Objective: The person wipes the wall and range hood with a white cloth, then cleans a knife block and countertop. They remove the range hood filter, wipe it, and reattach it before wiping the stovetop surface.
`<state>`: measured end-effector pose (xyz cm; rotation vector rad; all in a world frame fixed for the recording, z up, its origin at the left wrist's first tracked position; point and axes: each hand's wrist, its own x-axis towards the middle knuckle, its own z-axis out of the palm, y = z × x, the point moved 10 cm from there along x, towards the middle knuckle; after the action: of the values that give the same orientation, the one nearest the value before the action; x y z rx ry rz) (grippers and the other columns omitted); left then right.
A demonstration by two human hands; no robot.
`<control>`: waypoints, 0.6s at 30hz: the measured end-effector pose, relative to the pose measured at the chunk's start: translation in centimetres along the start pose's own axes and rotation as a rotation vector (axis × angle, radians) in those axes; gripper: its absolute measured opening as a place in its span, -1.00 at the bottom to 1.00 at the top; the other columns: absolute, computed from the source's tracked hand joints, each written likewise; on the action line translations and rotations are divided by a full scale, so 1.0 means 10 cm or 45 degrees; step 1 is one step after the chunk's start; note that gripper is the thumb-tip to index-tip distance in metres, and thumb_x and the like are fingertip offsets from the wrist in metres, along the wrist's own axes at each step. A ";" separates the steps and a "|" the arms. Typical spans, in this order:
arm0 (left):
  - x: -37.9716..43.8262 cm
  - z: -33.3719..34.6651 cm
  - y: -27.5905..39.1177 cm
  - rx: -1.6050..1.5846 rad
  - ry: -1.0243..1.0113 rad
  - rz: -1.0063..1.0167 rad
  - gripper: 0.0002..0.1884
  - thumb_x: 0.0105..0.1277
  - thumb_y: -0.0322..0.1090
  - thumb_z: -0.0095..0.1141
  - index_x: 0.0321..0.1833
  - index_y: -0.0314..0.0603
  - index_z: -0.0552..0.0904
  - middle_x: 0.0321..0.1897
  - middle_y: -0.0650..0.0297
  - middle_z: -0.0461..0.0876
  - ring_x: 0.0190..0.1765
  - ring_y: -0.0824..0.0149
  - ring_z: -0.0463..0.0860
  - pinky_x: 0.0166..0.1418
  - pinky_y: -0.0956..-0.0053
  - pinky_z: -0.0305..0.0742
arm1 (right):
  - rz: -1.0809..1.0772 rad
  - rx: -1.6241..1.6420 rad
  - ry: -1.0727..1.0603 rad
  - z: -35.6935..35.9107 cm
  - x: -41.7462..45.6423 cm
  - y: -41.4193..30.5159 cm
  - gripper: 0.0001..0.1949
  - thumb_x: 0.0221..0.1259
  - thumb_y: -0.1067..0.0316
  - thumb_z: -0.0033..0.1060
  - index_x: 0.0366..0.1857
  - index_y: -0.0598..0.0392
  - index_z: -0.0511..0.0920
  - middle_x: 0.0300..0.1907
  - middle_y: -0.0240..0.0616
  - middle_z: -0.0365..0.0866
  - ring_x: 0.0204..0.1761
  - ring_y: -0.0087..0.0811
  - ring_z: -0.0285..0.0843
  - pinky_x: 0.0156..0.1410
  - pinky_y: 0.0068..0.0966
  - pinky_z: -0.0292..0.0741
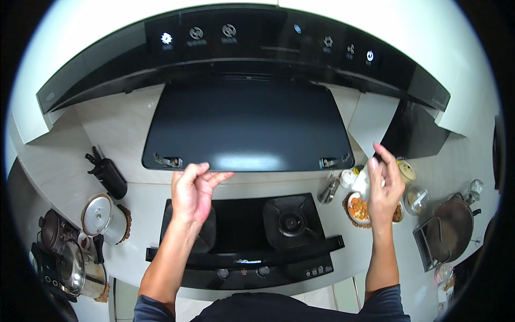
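A dark, smooth range-hood panel (249, 124) slants down below the hood, its upper edge against the hood's underside. Metal latch clips show at its two lower corners, one on the left (173, 162) and one on the right (330, 162). My left hand (193, 191) grips the panel's lower edge left of its middle, thumb in front and fingers under the rim. To the right of the panel, apart from it, my right hand (385, 183) is raised with curled fingers. Whether something small and dark sits between its thumb and forefinger is unclear.
The black range hood (257, 38) has lit symbols. Below lies a two-burner gas hob (241, 229), partly behind my left arm. A knife block (110, 177), a white canister (100, 217) and pots stand left. Food dishes (359, 207), jars and a pan (448, 229) stand right.
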<state>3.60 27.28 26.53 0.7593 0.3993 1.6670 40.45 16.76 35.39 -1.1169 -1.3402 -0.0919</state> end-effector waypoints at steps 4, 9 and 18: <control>0.05 0.13 -0.06 0.032 -0.045 -0.022 -0.87 0.29 -0.54 0.00 -0.41 -0.37 0.59 -0.24 0.00 0.70 -0.15 -0.04 0.76 0.08 -0.02 0.71 | 0.394 0.158 -0.200 0.23 0.16 0.79 -0.60 0.42 0.16 0.25 0.08 0.32 0.62 -0.23 -0.32 0.69 -0.24 -0.64 0.53 -0.12 -0.61 0.47; 0.04 0.10 -0.04 0.018 -0.054 -0.006 -0.87 0.30 -0.54 0.00 -0.32 -0.41 0.62 -0.17 -0.02 0.70 -0.07 -0.07 0.75 0.12 -0.04 0.69 | 0.874 0.856 -0.335 0.65 0.03 1.12 -0.79 0.35 0.19 0.31 -0.23 0.12 0.68 -0.40 -0.54 0.55 -0.39 -0.75 0.43 -0.34 -0.69 0.32; 0.29 -0.01 -0.16 0.012 -0.064 0.003 -0.85 0.28 -0.55 -0.05 -0.31 -0.48 0.60 -0.20 0.01 0.68 -0.07 -0.13 0.74 0.13 -0.09 0.68 | 0.921 0.981 -0.304 0.87 0.13 1.37 -0.82 0.26 0.23 0.37 -0.41 0.04 0.61 -0.46 -0.57 0.46 -0.52 -0.73 0.39 -0.46 -0.66 0.30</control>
<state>4.46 30.40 26.25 0.8077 0.3711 1.6457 43.20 30.43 26.89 -0.8802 -0.9506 1.0291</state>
